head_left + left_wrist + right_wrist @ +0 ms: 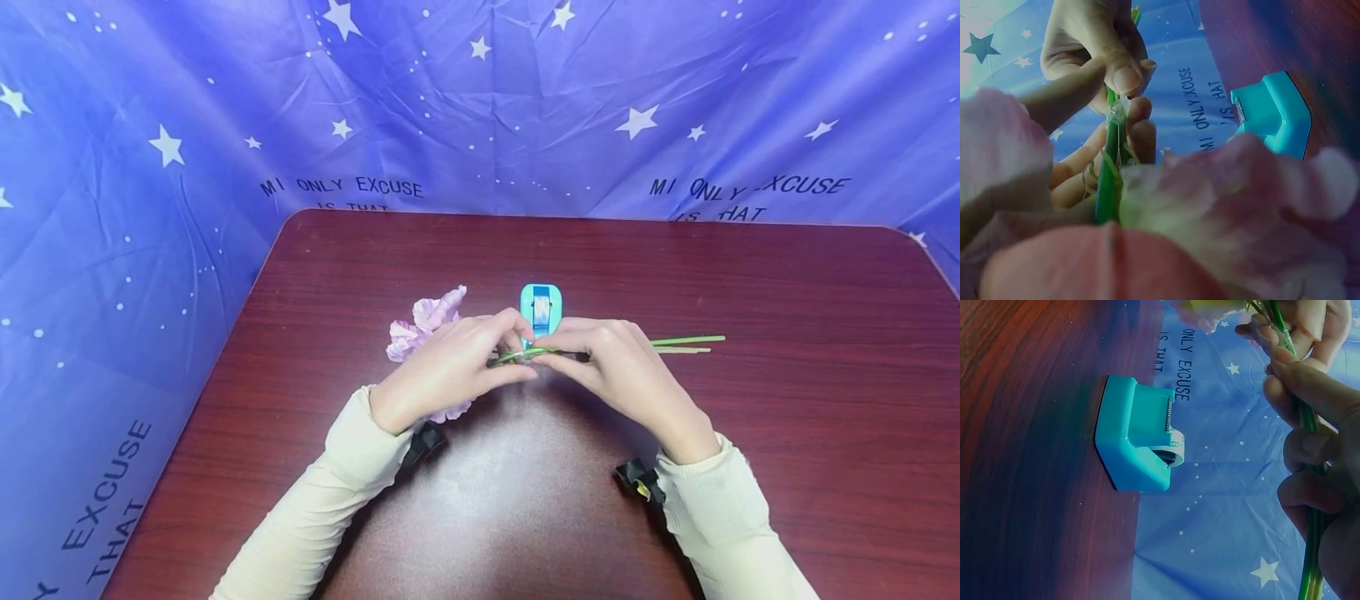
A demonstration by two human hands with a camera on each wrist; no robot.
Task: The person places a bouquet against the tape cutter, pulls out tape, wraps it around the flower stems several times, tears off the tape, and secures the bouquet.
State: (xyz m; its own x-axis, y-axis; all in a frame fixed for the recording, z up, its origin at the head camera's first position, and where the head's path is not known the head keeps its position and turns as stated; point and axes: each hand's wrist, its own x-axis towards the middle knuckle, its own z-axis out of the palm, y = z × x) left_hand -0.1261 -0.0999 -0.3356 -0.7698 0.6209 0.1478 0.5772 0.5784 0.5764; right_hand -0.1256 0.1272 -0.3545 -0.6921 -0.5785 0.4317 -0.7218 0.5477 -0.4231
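Observation:
Artificial flowers with pale pink-purple petals (405, 340) lie at the left, partly behind my left hand (453, 358). That hand holds their green stems (1107, 178) just below the blooms. Further along, my right hand (630, 367) has its fingers curled round the same stems, whose cut ends (697, 339) stick out to the right. Clear tape (1118, 112) clings round the stems between the two hands, with fingertips of both close to it. Just beyond the hands stands a turquoise tape dispenser (1119, 434), its toothed cutter and tape roll visible in the right wrist view.
A dark red wood-grain table (810, 333) lies under everything. Blue cloth (480, 108) with white stars and lettering hangs behind the table and along its left side. Black wrist mounts (426, 443) sit beneath the cream sleeves (716, 500).

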